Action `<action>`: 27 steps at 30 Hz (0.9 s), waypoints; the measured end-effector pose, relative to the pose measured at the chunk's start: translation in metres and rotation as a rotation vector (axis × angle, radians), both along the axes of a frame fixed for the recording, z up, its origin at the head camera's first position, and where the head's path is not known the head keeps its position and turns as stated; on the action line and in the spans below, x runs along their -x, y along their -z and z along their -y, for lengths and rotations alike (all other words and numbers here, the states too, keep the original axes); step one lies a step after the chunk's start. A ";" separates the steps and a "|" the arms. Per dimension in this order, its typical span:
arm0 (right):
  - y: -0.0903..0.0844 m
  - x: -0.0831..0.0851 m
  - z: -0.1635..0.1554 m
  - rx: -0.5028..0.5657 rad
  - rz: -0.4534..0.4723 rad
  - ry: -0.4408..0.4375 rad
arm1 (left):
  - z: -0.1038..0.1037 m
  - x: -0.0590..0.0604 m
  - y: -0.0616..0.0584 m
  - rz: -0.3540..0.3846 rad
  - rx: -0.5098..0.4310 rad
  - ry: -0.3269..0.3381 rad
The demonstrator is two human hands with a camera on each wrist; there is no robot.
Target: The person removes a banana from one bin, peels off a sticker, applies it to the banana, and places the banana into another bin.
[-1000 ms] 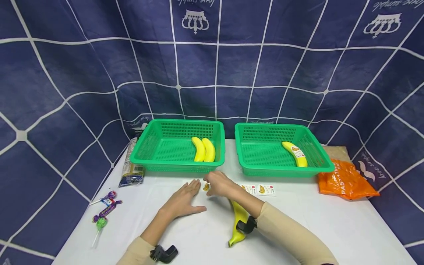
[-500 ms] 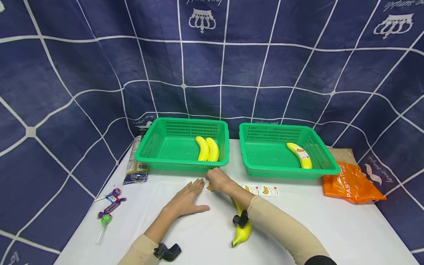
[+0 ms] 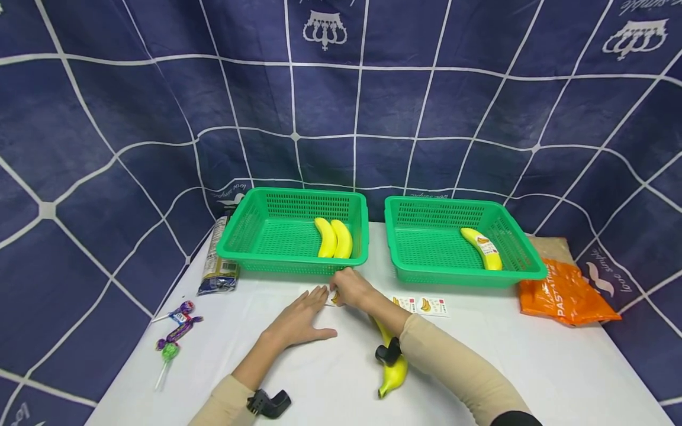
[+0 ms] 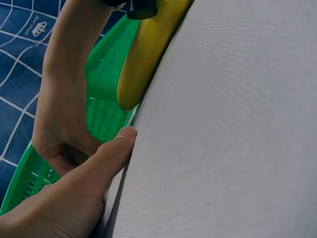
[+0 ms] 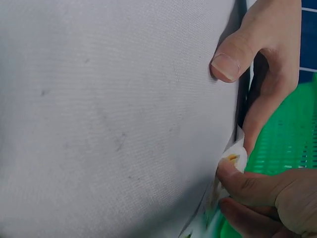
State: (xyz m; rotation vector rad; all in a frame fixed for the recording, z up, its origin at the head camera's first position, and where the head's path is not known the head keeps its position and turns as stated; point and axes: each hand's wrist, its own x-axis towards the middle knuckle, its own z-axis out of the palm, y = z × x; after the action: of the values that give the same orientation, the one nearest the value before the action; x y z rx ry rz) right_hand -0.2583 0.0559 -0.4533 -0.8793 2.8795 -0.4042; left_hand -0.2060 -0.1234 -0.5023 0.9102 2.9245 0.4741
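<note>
My left hand [image 3: 301, 322] lies spread on the white table, fingertips at the left end of a row of white stickers with a banana picture. Thumb and fingers of my right hand [image 3: 351, 290] pinch one sticker [image 5: 237, 154], whose edge curls up off the surface in the right wrist view. Further right along the row lie two more stickers, a partly covered one [image 3: 405, 304] and a fully visible one [image 3: 433, 306]. A yellow banana [image 3: 394, 376] lies under my right forearm, partly hidden by it.
A left green basket [image 3: 266, 263] holds two bananas [image 3: 334, 239]; a right green basket [image 3: 426, 275] holds one banana [image 3: 482, 248] with a sticker on it. Lollipops and a wrapped candy [image 3: 178, 331] lie at left. A dark packet [image 3: 219, 275] and an orange bag [image 3: 567, 296] flank the baskets.
My right hand has closed in on the sticker, and its edge now lifts between the fingers. The left hand keeps its place. The banana under the forearm has shifted slightly.
</note>
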 end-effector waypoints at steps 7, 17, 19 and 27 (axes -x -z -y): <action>0.001 -0.001 -0.003 0.004 -0.046 0.006 | -0.002 0.000 0.000 0.011 0.005 -0.008; -0.002 -0.004 -0.007 0.018 -0.102 -0.003 | -0.004 0.001 0.000 0.011 0.012 -0.007; -0.003 -0.005 -0.008 0.021 -0.105 -0.005 | -0.004 0.001 0.001 0.011 0.009 -0.008; -0.013 -0.010 -0.011 0.028 -0.102 -0.005 | 0.000 0.002 0.002 0.023 0.014 -0.019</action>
State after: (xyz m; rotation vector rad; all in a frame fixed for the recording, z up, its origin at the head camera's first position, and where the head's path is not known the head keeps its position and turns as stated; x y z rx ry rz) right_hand -0.2483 0.0664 -0.4399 -0.9382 2.9697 -0.4123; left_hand -0.2077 -0.1231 -0.5045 0.8703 2.9140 0.4616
